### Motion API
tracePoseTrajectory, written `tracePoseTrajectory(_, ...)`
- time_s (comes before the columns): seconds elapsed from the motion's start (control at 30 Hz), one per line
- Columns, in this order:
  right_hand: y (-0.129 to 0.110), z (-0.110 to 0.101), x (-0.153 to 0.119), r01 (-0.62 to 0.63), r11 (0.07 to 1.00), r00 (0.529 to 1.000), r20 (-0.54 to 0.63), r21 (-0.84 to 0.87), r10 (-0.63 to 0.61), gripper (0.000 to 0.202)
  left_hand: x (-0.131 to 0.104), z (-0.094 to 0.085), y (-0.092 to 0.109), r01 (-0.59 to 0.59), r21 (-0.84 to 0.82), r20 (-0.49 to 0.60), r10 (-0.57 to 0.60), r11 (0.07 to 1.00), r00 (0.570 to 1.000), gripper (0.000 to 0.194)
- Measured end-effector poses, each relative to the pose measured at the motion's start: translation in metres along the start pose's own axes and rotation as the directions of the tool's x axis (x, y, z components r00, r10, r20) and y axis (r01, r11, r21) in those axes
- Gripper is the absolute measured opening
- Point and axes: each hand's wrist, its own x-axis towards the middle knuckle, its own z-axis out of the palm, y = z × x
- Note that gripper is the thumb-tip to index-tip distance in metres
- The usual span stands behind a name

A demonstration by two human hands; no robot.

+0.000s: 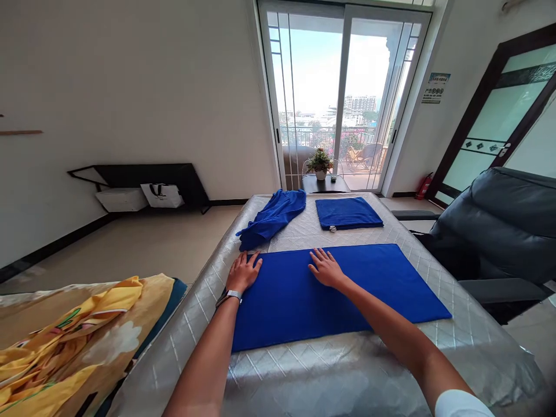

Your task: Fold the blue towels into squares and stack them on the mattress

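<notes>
A blue cloth [304, 307], folded into a long flat rectangle, lies across the quilted silver mattress [299, 365]. My left hand [244, 272] rests palm down at its far left corner, fingers stretched out; a watch is on that wrist. Near the middle of the cloth's far edge, my right hand [326, 268] lies flat with fingers spread. Beyond the left hand is a crumpled blue cloth [278, 217]. A smaller, neatly folded blue cloth [348, 212] with a white tag sits farther back on the right.
Yellow patterned bedding [108, 313] lies at the lower left. A black armchair [499, 226] stands along the right side. Past the mattress's far end, a small table [310, 184] bears a potted plant [320, 163] before the sliding glass door. A black bench [152, 174] stands by the left wall.
</notes>
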Motion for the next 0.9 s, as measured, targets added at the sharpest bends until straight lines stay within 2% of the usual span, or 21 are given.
tracePoseTrajectory(0.07, 0.003, 0.006, 0.001, -0.023, 1.0, 0.998, 0.054, 0.011, 0.022, 0.072, 0.0, -0.001, 0.0, -0.005, 0.003, 0.002, 0.005, 1.0, 1.0, 0.057)
tracePoseTrajectory(0.13, 0.024, 0.006, -0.003, -0.061, 0.998, 0.996, 0.058, -0.01, 0.061, 0.073, 0.0, -0.001, 0.001, -0.01, 0.004, -0.001, 0.01, 1.0, 1.0, 0.057)
tracePoseTrajectory(0.2, 0.06, -0.002, -0.014, -0.137, 0.989, 0.989, 0.048, -0.054, 0.139, 0.072, 0.0, -0.001, 0.001, -0.012, 0.004, -0.003, 0.012, 1.0, 1.0, 0.057)
tracePoseTrajectory(0.3, 0.128, -0.022, -0.038, -0.293, 0.95, 0.955, 0.02, -0.105, 0.296, 0.07, 0.002, 0.0, 0.001, -0.01, 0.003, -0.004, 0.01, 1.0, 1.0, 0.058)
tracePoseTrajectory(0.4, 0.195, -0.043, -0.065, -0.45, 0.884, 0.892, -0.021, -0.125, 0.451, 0.07, 0.005, 0.002, 0.0, 0.005, 0.0, 0.008, -0.005, 1.0, 1.0, 0.059)
tracePoseTrajectory(0.5, 0.244, -0.05, -0.083, -0.567, 0.811, 0.824, -0.08, -0.146, 0.561, 0.071, 0.006, 0.002, -0.001, 0.006, 0.005, 0.029, -0.006, 1.0, 1.0, 0.06)
tracePoseTrajectory(0.57, 0.26, -0.048, -0.087, -0.588, 0.794, 0.809, -0.107, -0.153, 0.578, 0.072, 0.007, 0.002, -0.001, -0.008, 0.011, 0.036, 0.008, 1.0, 0.999, 0.06)
tracePoseTrajectory(0.63, 0.267, -0.043, -0.087, -0.585, 0.797, 0.811, -0.122, -0.149, 0.572, 0.073, 0.007, 0.002, -0.001, -0.012, 0.016, 0.042, 0.011, 1.0, 0.999, 0.061)
tracePoseTrajectory(0.9, 0.269, -0.038, -0.084, -0.575, 0.807, 0.817, -0.136, -0.136, 0.56, 0.073, 0.01, 0.006, -0.004, -0.022, 0.046, 0.04, 0.021, 0.999, 0.999, 0.063)
